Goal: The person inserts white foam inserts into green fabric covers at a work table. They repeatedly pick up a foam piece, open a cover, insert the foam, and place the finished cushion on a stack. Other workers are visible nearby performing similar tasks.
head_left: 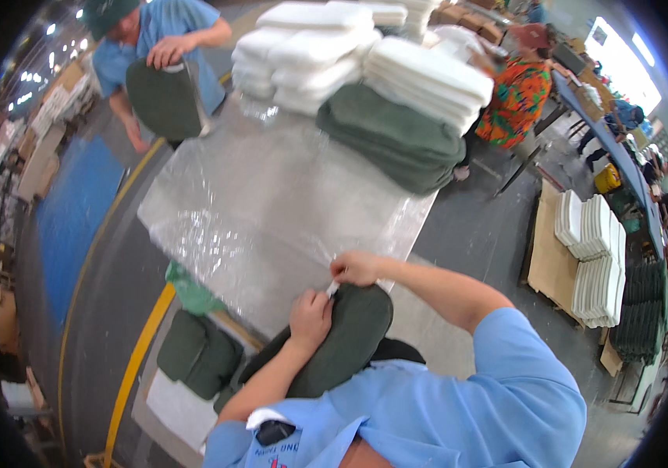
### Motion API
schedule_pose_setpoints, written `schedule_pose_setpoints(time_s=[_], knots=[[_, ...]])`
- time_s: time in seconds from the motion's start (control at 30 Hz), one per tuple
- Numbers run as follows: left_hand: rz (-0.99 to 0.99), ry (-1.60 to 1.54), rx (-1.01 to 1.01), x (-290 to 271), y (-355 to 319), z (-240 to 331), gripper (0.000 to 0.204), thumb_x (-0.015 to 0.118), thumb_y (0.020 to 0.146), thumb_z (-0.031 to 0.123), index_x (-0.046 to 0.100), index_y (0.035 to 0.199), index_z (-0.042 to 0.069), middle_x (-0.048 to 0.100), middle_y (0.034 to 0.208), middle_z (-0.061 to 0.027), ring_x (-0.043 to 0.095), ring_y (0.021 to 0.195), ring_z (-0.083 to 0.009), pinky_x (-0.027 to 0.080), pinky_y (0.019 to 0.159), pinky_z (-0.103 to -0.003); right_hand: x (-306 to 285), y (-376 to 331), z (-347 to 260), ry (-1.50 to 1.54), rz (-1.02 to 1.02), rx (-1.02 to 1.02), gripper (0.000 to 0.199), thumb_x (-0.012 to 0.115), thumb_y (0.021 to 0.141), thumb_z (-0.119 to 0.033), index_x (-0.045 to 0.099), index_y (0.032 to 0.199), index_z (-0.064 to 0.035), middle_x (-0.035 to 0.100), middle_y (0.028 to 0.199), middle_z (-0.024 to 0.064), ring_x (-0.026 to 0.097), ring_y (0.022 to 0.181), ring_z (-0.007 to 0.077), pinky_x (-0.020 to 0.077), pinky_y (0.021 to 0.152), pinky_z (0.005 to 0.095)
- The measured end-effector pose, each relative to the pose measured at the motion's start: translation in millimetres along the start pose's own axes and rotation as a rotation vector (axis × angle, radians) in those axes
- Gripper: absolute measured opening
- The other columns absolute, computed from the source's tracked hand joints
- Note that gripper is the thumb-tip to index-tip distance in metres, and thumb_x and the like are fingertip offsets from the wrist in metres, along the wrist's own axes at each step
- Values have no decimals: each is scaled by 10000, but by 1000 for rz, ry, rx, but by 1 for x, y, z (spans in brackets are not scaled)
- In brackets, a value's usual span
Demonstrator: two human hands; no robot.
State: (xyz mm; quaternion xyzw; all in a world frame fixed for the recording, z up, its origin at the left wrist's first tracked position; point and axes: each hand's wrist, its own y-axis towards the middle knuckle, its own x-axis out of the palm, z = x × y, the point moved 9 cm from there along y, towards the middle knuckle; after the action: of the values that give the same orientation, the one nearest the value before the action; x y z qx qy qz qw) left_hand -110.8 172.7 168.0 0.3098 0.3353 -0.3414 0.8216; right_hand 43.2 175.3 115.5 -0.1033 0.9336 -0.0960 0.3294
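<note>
A dark green cushion [353,335] rests against my front at the near edge of the plastic-covered table [271,175]. My left hand [310,316] is closed on the cushion's far left edge. A small white piece [333,288], perhaps the foam or a tag, shows at that edge between my hands. Just beyond it, my right hand [356,267] is closed in a pinch at the cushion's far end. What its fingertips hold is too small to make out.
White foam pads [303,51] and folded dark green covers [392,136] are stacked at the table's far side. Beyond the far left corner, a co-worker holds a green cushion [164,101]. More green cushions [197,355] lie low at my left. Foam stacks [595,257] stand on cardboard at right.
</note>
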Motion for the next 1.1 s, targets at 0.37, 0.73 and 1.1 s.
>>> schedule_pose_setpoints(time_s=[0.37, 0.73, 1.1], knots=[[-341, -336, -372, 51, -7, -54, 271, 695, 986, 259, 727, 1103, 17, 756, 961, -143, 704, 851, -282, 532, 816, -394, -2, -65, 62, 736, 304, 431, 210, 685, 982, -209, 715, 1124, -56, 720, 1020, 22, 638, 915, 159, 522, 815, 346], [-617, -923, -694, 98, 7, -54, 334, 567, 1108, 296, 694, 1232, 13, 736, 1031, -5, 632, 911, -88, 518, 826, -286, 81, -136, 41, 1371, 700, 274, 452, 633, 1049, -284, 535, 1460, -121, 640, 1322, 52, 598, 1216, 176, 487, 1022, 356], [-589, -529, -357, 135, 27, -38, 293, 594, 1082, 291, 701, 1112, 20, 743, 997, -92, 683, 858, -219, 513, 763, -345, 131, -151, 97, 1785, 1187, 495, 278, 612, 1066, -322, 603, 1230, -98, 644, 989, -7, 599, 837, 122, 481, 725, 298]])
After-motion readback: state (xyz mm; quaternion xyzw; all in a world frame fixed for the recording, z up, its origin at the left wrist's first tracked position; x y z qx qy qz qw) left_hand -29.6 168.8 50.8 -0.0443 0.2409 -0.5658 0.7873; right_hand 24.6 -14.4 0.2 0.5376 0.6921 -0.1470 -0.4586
